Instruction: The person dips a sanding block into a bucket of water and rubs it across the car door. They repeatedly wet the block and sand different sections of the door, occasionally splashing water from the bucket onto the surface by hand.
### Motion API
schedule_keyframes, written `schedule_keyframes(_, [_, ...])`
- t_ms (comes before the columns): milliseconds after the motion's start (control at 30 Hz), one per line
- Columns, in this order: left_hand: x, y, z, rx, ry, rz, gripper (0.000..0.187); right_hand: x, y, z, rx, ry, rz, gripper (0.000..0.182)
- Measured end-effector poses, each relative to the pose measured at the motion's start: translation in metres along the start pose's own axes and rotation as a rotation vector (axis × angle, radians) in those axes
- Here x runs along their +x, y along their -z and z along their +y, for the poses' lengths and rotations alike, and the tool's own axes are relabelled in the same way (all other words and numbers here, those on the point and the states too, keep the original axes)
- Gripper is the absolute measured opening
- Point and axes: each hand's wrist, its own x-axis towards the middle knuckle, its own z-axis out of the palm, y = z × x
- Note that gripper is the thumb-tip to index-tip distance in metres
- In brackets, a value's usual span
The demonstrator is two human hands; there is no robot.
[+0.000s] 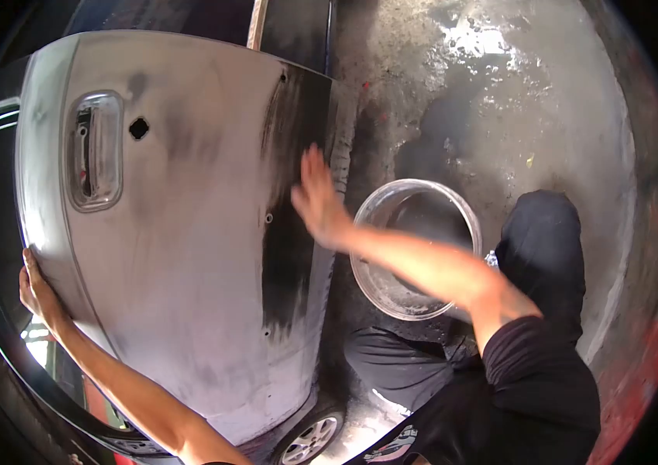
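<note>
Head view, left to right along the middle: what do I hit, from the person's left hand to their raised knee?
Left hand → handle recess → dark diamond-shaped hole → right hand → round bucket → knee.

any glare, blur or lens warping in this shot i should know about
Head view: strong glare on the wet-looking floor near the top, plus a bright sheen along the left edge of the door; head view: the right hand is smeared, probably by motion, while the left hand looks crisper; head view: wide-angle bowing, with black corners.
</note>
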Motion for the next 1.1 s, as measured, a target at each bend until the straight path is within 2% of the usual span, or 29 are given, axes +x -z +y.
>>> schedule_keyframes(33, [0.0, -0.001, 0.001, 0.006, -0.008, -0.005, 0.068, 0.042, 0.015, 0.011, -0.026, 0.02, 0.116, 0.073])
schedule_keyframes(100, [-0.002, 0.001, 0.004, 0.003, 0.046, -0.017, 0.068, 0.133, 0.062, 0.034, -0.083, -0.122, 0.082, 0.071])
schedule_keyframes(133, [-0.003, 0.002, 0.006, -0.001, 0.046, -0.009, 0.068, 0.132, 0.054, 0.038, -0.084, -0.114, 0.084, 0.071])
schedule_keyframes(200, [-0.001, 0.003, 0.006, 0.015, 0.022, 0.005, 0.068, 0.124, 0.026, 0.041, 0.094, -0.12, 0.27, 0.071])
schedule_keyframes(233, [-0.001, 0.003, 0.004, 0.027, 0.013, 0.008, 0.067, 0.082, 0.013, 0.014, 0.113, -0.089, 0.255, 0.071])
schedule_keyframes(300, [-0.001, 0.004, 0.002, 0.041, 0.006, 0.006, 0.067, -0.015, -0.012, -0.033, 0.079, 0.013, 0.003, 0.074])
schedule_keyframes(367, [0.0, 0.001, 0.003, 0.041, 0.037, -0.007, 0.066, -0.037, -0.01, -0.038, 0.108, 0.026, -0.16, 0.076])
schedule_keyframes(433, [-0.002, 0.001, 0.001, 0.03, 0.025, -0.022, 0.066, 0.028, 0.0, -0.015, -0.024, 0.057, 0.079, 0.076])
schedule_keyframes(500, [-0.002, -0.001, 0.002, -0.003, 0.014, -0.018, 0.066, 0.116, 0.026, 0.023, 0.12, -0.041, 0.269, 0.073])
schedule_keyframes(567, [-0.001, 0.0, 0.001, 0.023, 0.005, 0.004, 0.065, 0.153, 0.026, 0.047, 0.042, -0.113, 0.333, 0.072])
schedule_keyframes(633, [-0.005, -0.001, 0.004, 0.043, 0.028, 0.021, 0.066, 0.084, 0.002, 0.01, 0.085, -0.097, 0.32, 0.075])
schedule_keyframes(700, [-0.004, 0.0, 0.006, 0.031, 0.041, -0.004, 0.066, -0.036, -0.033, -0.038, 0.074, -0.036, 0.115, 0.075])
schedule_keyframes(767, [0.009, 0.003, -0.002, 0.084, 0.02, -0.029, 0.067, -0.122, -0.05, -0.047, 0.092, -0.043, -0.204, 0.074])
schedule_keyframes(800, [0.008, 0.0, -0.002, 0.057, 0.011, -0.008, 0.067, -0.101, -0.041, -0.048, 0.092, -0.054, -0.2, 0.074])
schedule_keyframes(900, [0.004, -0.001, -0.007, 0.011, 0.015, -0.005, 0.067, 0.035, -0.007, 0.002, 0.113, -0.144, 0.215, 0.075])
schedule_keyframes(933, [0.005, -0.001, -0.004, 0.025, 0.009, -0.002, 0.066, 0.081, -0.001, 0.037, 0.078, -0.165, 0.276, 0.075])
schedule_keyframes(967, [0.004, 0.0, -0.004, 0.039, 0.009, 0.005, 0.065, 0.101, 0.013, 0.042, 0.126, -0.242, 0.256, 0.076])
schedule_keyframes(1033, [0.004, 0.001, -0.004, 0.063, 0.013, 0.014, 0.063, 0.076, 0.01, 0.031, 0.138, -0.217, 0.206, 0.075])
schedule_keyframes(1100, [0.001, 0.0, 0.0, 0.035, 0.025, 0.015, 0.062, -0.009, -0.022, -0.007, 0.137, -0.147, 0.137, 0.074])
